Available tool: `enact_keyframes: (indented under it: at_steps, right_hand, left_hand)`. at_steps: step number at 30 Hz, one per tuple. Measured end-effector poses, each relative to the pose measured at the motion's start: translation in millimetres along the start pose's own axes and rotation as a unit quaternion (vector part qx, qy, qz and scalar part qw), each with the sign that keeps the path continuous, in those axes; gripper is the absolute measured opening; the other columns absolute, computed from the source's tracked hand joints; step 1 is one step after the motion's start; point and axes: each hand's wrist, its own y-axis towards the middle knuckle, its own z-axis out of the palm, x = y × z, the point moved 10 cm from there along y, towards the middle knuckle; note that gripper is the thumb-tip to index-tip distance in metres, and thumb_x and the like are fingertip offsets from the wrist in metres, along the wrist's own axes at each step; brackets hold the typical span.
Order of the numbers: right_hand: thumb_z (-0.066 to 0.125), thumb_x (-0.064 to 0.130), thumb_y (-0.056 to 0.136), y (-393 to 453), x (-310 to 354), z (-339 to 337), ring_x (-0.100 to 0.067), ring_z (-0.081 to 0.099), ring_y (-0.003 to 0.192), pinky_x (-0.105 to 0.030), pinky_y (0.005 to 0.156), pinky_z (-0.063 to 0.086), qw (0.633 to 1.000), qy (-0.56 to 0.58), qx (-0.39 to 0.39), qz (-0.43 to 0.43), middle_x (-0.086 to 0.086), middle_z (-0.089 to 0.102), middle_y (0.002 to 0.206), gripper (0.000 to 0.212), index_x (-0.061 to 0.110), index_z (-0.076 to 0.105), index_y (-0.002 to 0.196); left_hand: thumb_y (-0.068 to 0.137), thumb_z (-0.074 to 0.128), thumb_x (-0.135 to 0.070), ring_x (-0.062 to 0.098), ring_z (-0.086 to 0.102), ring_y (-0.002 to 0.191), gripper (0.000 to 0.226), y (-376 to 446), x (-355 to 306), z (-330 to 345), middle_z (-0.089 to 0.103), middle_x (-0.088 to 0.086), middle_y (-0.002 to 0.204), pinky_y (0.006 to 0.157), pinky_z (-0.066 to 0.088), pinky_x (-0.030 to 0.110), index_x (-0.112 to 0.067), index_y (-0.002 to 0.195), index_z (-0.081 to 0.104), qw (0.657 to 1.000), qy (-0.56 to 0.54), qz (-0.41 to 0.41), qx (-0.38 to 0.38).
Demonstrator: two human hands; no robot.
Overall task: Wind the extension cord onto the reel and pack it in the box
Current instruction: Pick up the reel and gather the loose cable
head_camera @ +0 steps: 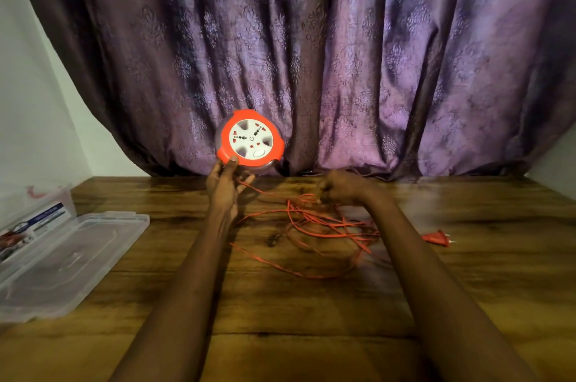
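Note:
My left hand [226,185] holds the round orange and white reel [250,139] upright above the far side of the wooden table, its socket face towards me. A thin orange cord [314,226] runs down from the reel into a loose tangle in the middle of the table. My right hand [341,187] is closed on a strand of that cord just above the tangle. The cord's orange plug [436,237] lies on the table to the right. The clear plastic box [34,210] stands at the left edge, with a printed card inside.
The box's clear lid [68,260] lies flat on the table [280,313] in front of the box. A purple patterned curtain [311,54] hangs right behind the table's far edge. A white wall is at the left.

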Motion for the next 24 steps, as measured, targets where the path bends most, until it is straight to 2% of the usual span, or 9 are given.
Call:
enact_keyframes:
  at_steps: [2,5,7,8,10,12,16,19,24]
  right_hand:
    - [0.067,0.007,0.084,-2.0,7.6,9.9,-0.008,0.059,0.063,-0.028,0.068,0.051,0.998,0.063,-0.007,-0.011,0.002,0.071,0.075,0.017,0.019,0.078,0.087]
    - [0.070,0.006,0.084,-8.7,29.9,34.3,0.001,0.054,0.053,-0.017,0.053,0.048,0.990,0.137,0.027,-0.028,0.013,0.068,0.065,0.018,0.013,0.078,0.098]
    - [0.072,0.006,0.083,-12.5,42.8,51.9,0.007,0.053,0.053,-0.009,0.055,0.041,0.987,0.128,0.078,-0.049,0.019,0.067,0.062,0.024,0.010,0.076,0.106]
    - [0.073,0.005,0.082,-12.8,45.6,55.6,0.008,0.056,0.059,-0.009,0.060,0.044,0.986,0.129,0.087,-0.058,0.017,0.070,0.070,0.026,0.009,0.076,0.107]
    - [0.069,0.002,0.082,-9.7,42.0,45.3,-0.001,0.063,0.072,-0.023,0.076,0.053,0.984,0.163,0.051,-0.056,0.002,0.076,0.083,0.021,0.008,0.077,0.100]
    - [0.063,0.003,0.086,-1.9,29.5,16.9,-0.008,0.065,0.076,-0.036,0.081,0.054,0.984,0.166,-0.054,-0.046,-0.002,0.076,0.083,0.017,0.010,0.077,0.092]
    - [0.061,0.021,0.090,-2.4,28.1,-42.1,-0.018,0.066,0.097,-0.034,0.086,0.051,0.964,0.040,-0.255,-0.062,-0.001,0.073,0.106,0.026,0.024,0.072,0.113]
    - [0.054,0.030,0.090,5.6,50.5,-53.0,-0.026,0.059,0.103,-0.039,0.086,0.049,0.943,-0.094,-0.292,-0.133,-0.002,0.062,0.115,0.038,0.030,0.063,0.127]
    - [0.047,0.038,0.089,17.7,88.4,-53.5,-0.028,0.054,0.111,-0.041,0.081,0.047,0.896,-0.254,-0.314,-0.186,-0.002,0.055,0.133,0.045,0.037,0.056,0.133]
  left_hand:
    - [0.092,0.064,-0.016,0.013,0.061,0.069,0.018,-3.0,1.0,4.3,0.065,0.003,0.086,0.066,0.061,0.036,-0.016,0.110,0.063,1.000,-0.005,-0.002,0.004]
    - [0.093,0.063,-0.015,0.016,0.062,0.072,0.012,-6.4,1.2,8.0,0.066,0.005,0.092,0.067,0.061,0.036,-0.018,0.105,0.063,1.000,-0.008,-0.007,0.010]
    - [0.093,0.063,-0.016,0.015,0.062,0.071,0.012,-6.4,0.8,8.0,0.065,0.005,0.092,0.066,0.061,0.036,-0.018,0.105,0.064,1.000,-0.004,-0.007,0.013]
    - [0.093,0.063,-0.016,0.014,0.062,0.069,0.013,-6.9,-0.4,8.4,0.065,0.005,0.091,0.066,0.061,0.035,-0.018,0.105,0.064,1.000,-0.003,-0.006,0.016]
    - [0.093,0.063,-0.016,0.012,0.062,0.066,0.013,-6.6,-1.7,8.5,0.066,0.004,0.088,0.066,0.061,0.035,-0.018,0.106,0.065,1.000,0.002,-0.005,0.021]
    - [0.093,0.063,-0.015,0.011,0.062,0.065,0.014,-6.7,-2.6,8.6,0.067,0.001,0.085,0.066,0.061,0.036,-0.017,0.107,0.065,1.000,0.008,-0.006,0.026]
    - [0.093,0.063,-0.015,0.007,0.067,0.072,0.019,-7.0,-5.3,12.7,0.073,-0.005,0.087,0.066,0.061,0.033,-0.015,0.111,0.065,0.998,0.046,0.002,0.053]
    - [0.092,0.063,-0.014,0.008,0.070,0.083,0.021,-7.2,-4.2,15.4,0.075,-0.003,0.099,0.063,0.060,0.029,-0.013,0.113,0.066,0.994,0.079,0.010,0.071]
    - [0.091,0.064,-0.014,0.014,0.067,0.080,0.022,-6.9,-0.6,20.8,0.073,0.006,0.101,0.061,0.057,0.025,-0.011,0.113,0.066,0.989,0.116,0.016,0.093]
